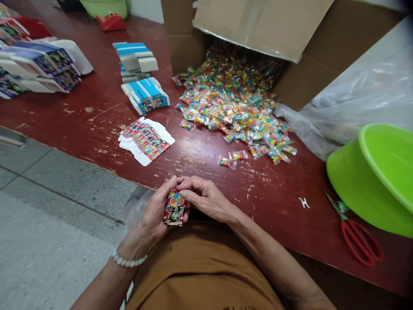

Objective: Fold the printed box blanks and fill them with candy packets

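A small printed candy box (175,210), red and black with a cartoon figure, is held close to my body at the table's front edge. My left hand (157,212) wraps around its left side, fingers behind it. My right hand (203,196) grips the top end, thumb across the upper corner. Whether anything is inside the box cannot be seen. Just beyond my hands lies a fanned stack of flat red-and-white cartons (146,140). Two clear candy packets (227,162) rest apart from the big heap of candy packets (222,107).
The heap spills from a tipped cardboard box (258,26). Blue carton stacks (146,94) and purple ones (48,64) stand at the left. On the right are a green basin (358,181), red-handled scissors (358,241) and plastic sheeting (348,99). A red tape dispenser (110,22) sits at the back.
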A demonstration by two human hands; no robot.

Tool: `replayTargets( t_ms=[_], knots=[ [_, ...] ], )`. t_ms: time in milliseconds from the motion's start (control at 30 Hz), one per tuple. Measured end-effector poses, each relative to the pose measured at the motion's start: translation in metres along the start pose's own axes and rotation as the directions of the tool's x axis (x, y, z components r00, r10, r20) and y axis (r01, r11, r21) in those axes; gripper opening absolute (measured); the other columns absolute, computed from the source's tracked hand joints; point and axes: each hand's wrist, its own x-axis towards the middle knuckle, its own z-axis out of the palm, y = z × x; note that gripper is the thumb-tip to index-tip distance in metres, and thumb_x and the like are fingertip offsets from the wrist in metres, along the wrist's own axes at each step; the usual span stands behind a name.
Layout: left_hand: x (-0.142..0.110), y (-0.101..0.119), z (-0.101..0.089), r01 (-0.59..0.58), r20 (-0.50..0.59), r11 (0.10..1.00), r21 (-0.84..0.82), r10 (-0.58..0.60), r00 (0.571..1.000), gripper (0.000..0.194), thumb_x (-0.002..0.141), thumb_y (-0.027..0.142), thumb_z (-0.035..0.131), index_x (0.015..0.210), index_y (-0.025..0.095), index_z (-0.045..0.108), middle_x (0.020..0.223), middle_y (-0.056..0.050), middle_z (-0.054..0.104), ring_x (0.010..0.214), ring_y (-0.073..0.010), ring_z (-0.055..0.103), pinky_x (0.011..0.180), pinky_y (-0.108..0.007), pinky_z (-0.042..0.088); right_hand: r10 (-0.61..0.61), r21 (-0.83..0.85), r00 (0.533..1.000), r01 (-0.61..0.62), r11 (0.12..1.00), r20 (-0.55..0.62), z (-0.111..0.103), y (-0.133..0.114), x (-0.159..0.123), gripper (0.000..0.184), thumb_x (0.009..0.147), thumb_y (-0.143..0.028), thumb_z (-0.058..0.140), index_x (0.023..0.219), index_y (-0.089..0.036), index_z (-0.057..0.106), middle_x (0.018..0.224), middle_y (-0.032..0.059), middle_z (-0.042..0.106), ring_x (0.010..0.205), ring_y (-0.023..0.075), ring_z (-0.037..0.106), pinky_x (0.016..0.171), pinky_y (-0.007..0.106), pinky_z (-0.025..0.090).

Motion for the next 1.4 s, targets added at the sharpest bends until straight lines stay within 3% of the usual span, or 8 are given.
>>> replayTargets(
  t_ms=[300,433,633,767,1000,1200,1300,1400],
  knots=[
    [-0.027,0.005,-0.056,-0.234,-0.190,0.906,0.354,0.315,0.930,0.061,0.083,0.057,0.070,0.131,0.021,0.059,0.077,-0.004,0.076,0.065,-0.0204,0.069,0.054,-0.026,0.054,0.198,0.178,0.960,-0.163,0.970,-0.200,-0.010,0.031,0.017,0.036,0.083,-0.031,0.072,0.117,-0.021,0.064,0.101,0.0017,0.067,0.068,0.0070,0.060,0.059,0.019,0.054],
    [-0.038,0.010,-0.088,-0.296,-0.349,0.764,0.573,0.555,0.755,0.048,0.078,0.057,0.076,0.113,0.025,0.069,0.094,-0.004,0.076,0.089,-0.0228,0.068,0.076,-0.030,0.054,0.214,0.137,0.955,-0.188,0.973,-0.205,-0.017,0.036,0.015,0.035,0.080,-0.027,0.072,0.114,-0.019,0.064,0.092,-0.0011,0.064,0.065,0.0061,0.059,0.059,0.019,0.054],
    [0.015,0.058,-0.087,-0.235,0.053,0.070,0.969,0.877,0.477,0.046,0.090,0.046,0.064,0.129,0.020,0.065,0.117,-0.012,0.070,0.104,-0.0294,0.063,0.095,-0.044,0.046,0.219,0.155,0.954,-0.189,0.970,-0.204,-0.013,0.036,0.015,0.032,0.079,-0.031,0.074,0.106,-0.018,0.066,0.087,-0.0014,0.064,0.065,0.0068,0.059,0.057,0.019,0.053],
    [0.059,0.082,-0.069,0.202,0.166,-0.344,0.917,0.790,0.591,0.058,0.094,0.056,0.056,0.136,0.017,0.060,0.136,-0.026,0.060,0.117,-0.0445,0.053,0.091,-0.053,0.042,0.227,0.164,0.948,-0.193,0.967,-0.225,-0.012,0.035,0.014,0.034,0.077,-0.035,0.077,0.104,-0.016,0.067,0.080,-0.0024,0.064,0.062,0.0070,0.058,0.056,0.021,0.052],
    [0.068,0.093,-0.065,0.296,0.204,-0.488,0.821,0.736,0.646,0.055,0.092,0.061,0.056,0.124,0.018,0.067,0.129,-0.027,0.059,0.114,-0.0466,0.052,0.083,-0.049,0.041,0.267,0.249,0.940,-0.212,0.945,-0.213,-0.015,0.031,0.016,0.040,0.074,-0.040,0.082,0.101,-0.016,0.067,0.078,-0.0022,0.065,0.058,0.0060,0.057,0.053,0.019,0.050],
    [0.050,0.069,-0.058,-0.081,0.079,-0.044,0.996,0.857,0.510,0.022,0.090,0.043,0.064,0.095,0.022,0.070,0.090,-0.008,0.070,0.086,-0.0272,0.061,0.077,-0.036,0.043,0.227,0.289,0.916,-0.131,0.948,-0.329,-0.011,0.033,0.017,0.050,0.075,-0.044,0.081,0.114,-0.019,0.063,0.096,0.0029,0.067,0.062,0.0076,0.057,0.053,0.020,0.052],
    [0.024,0.043,-0.042,-0.398,-0.093,0.502,0.768,0.701,0.707,0.027,0.074,0.044,0.081,0.077,0.022,0.065,0.068,0.002,0.062,0.061,-0.0157,0.054,0.061,-0.026,0.041,0.122,0.231,0.898,-0.023,0.973,-0.424,-0.009,0.023,0.018,0.058,0.076,-0.043,0.080,0.125,-0.024,0.058,0.116,0.0069,0.066,0.079,0.0117,0.063,0.062,0.022,0.055],
    [-0.002,0.023,-0.025,-0.305,0.028,0.828,0.471,0.332,0.943,0.032,0.065,0.040,0.090,0.082,0.021,0.069,0.077,0.001,0.070,0.068,-0.0158,0.063,0.068,-0.026,0.049,0.062,0.166,0.910,0.007,0.986,-0.409,-0.008,0.007,0.014,0.040,0.081,-0.044,0.076,0.111,-0.020,0.063,0.092,0.0033,0.070,0.074,0.0127,0.063,0.066,0.024,0.054]
  ],
)
